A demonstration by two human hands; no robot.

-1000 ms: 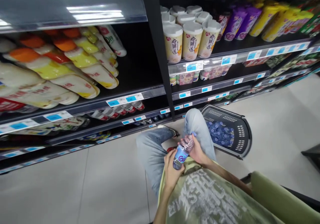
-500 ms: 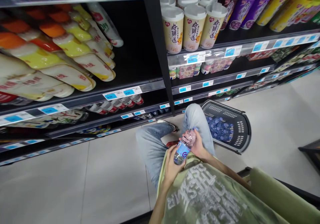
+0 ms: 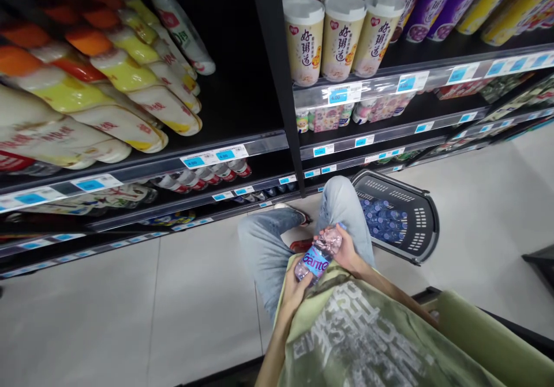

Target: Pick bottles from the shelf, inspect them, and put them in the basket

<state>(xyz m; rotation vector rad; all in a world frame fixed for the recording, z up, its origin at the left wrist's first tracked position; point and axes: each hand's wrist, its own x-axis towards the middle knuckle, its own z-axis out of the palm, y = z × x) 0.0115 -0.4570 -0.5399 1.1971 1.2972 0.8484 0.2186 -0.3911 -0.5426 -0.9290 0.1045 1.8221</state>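
A small clear water bottle [image 3: 317, 256] with a blue label lies tilted between both my hands, close to my chest. My left hand [image 3: 293, 288] cups its lower end, fingers curled around it. My right hand [image 3: 347, 250] grips the upper part near the cap. Below the bottle are my knees in light jeans [image 3: 268, 243]. To the right on the floor stands a black shopping basket [image 3: 419, 225] holding several bottles with blue caps [image 3: 383, 220].
Black shop shelves [image 3: 242, 145] fill the upper view, with yellow and orange pouches [image 3: 121, 87] at left, white-lidded cups [image 3: 341, 35] in the middle, purple and yellow packs [image 3: 433, 6] at right. Pale tiled floor [image 3: 130, 318] spreads below.
The bottle has turned in my hands, so its label now faces up and reads more fully. The view has tilted down a little; hands stay by my chest.
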